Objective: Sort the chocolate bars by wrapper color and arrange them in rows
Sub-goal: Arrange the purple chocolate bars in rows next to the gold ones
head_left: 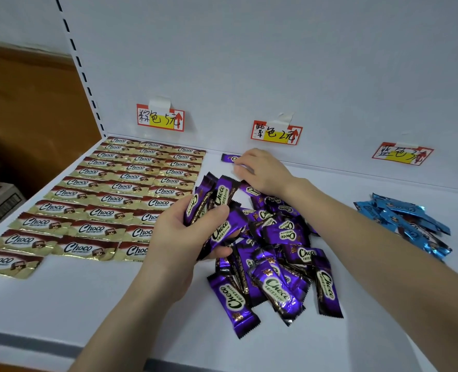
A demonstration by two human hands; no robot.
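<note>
Your left hand (184, 232) sits at the left edge of the purple pile (276, 259), palm turned inward, with thumb and fingers curled round a fan of purple bars (214, 208). Your right forearm crosses above the pile from the right. Your right hand (262, 170) lies palm down beyond the pile's far edge, fingertips (240, 167) bent onto a single purple bar (229, 158); whether they pinch it is unclear.

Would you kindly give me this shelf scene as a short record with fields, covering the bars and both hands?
Sorted: brown bars, flat rows at the left of the shelf
Middle: purple pile, loose
Right: blue pile, loose
Left hand: grips a purple bunch
Right hand: at a lone purple bar by the back wall; grip unclear
</note>
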